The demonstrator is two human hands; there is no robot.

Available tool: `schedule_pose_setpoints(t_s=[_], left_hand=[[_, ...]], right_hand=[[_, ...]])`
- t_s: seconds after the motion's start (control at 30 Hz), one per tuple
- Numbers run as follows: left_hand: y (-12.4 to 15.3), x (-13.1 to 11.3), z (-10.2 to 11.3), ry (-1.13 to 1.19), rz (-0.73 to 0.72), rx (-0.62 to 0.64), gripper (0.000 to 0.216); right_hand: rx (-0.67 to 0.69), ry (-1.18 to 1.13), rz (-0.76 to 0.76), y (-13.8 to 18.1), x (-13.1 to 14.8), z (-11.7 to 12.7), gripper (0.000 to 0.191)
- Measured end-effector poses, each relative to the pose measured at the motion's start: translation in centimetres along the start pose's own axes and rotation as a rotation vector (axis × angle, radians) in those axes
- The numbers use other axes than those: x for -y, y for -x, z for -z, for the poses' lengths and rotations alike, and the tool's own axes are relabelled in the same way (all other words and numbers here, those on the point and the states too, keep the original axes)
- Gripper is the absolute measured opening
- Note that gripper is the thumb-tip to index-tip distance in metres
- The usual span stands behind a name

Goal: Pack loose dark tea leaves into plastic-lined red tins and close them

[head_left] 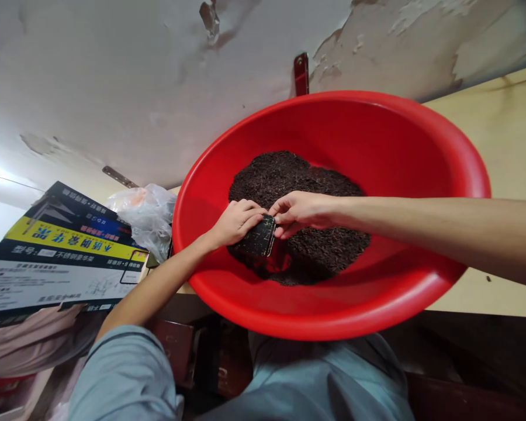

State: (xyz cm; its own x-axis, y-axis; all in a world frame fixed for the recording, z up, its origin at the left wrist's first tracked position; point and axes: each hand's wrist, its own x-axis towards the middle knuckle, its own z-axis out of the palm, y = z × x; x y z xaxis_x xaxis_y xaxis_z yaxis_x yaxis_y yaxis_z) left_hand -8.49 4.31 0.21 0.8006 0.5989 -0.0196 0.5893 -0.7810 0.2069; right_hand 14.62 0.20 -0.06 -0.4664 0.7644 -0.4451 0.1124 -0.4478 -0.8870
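Observation:
A wide red basin (403,134) holds a mound of long, dark brown-black grains (284,169) that look like black rice. Over the grains, my left hand (239,223) is wrapped round a small black box (258,238) with gold-coloured flecks and a pale edge. The box is tilted above the lower left part of the mound. My right hand (304,210) comes in from the right, its thumb and fingers pinched at the box's right edge. Whether a lid or flap lies between those fingertips is too small to tell.
The basin rests on a pale wooden surface (508,286) against a peeling wall (135,88). Left of it are a clear plastic bag (146,213) and a large printed carton (61,251). A dark red metal bracket (301,73) stands behind the basin's rim.

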Motion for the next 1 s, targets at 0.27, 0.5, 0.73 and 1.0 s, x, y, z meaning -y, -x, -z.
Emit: schedule_pose_setpoints(t_s=[0.27,0.5,0.73,1.0], left_hand=[[-0.6,-1.0,0.4,-0.133,0.000,0.050,0.053],[-1.2,-1.4,0.4,-0.142,0.032,0.135,0.054],[-0.7,-1.8,0.1,-0.138,-0.047,0.114,0.049],[0.2,-2.0,-0.8,-0.134,-0.070,-0.009,0.052]], right_hand=[[-0.057,-0.030,-0.023,-0.2,-0.3,0.2,0.017],[-0.137,-0.080,-0.029,0.0,0.2,-0.8,0.037],[-0.082,0.178,-0.080,0.1,-0.3,-1.0,0.020],[-0.140,0.813,0.047,-0.9,-0.7,-0.6,0.027]])
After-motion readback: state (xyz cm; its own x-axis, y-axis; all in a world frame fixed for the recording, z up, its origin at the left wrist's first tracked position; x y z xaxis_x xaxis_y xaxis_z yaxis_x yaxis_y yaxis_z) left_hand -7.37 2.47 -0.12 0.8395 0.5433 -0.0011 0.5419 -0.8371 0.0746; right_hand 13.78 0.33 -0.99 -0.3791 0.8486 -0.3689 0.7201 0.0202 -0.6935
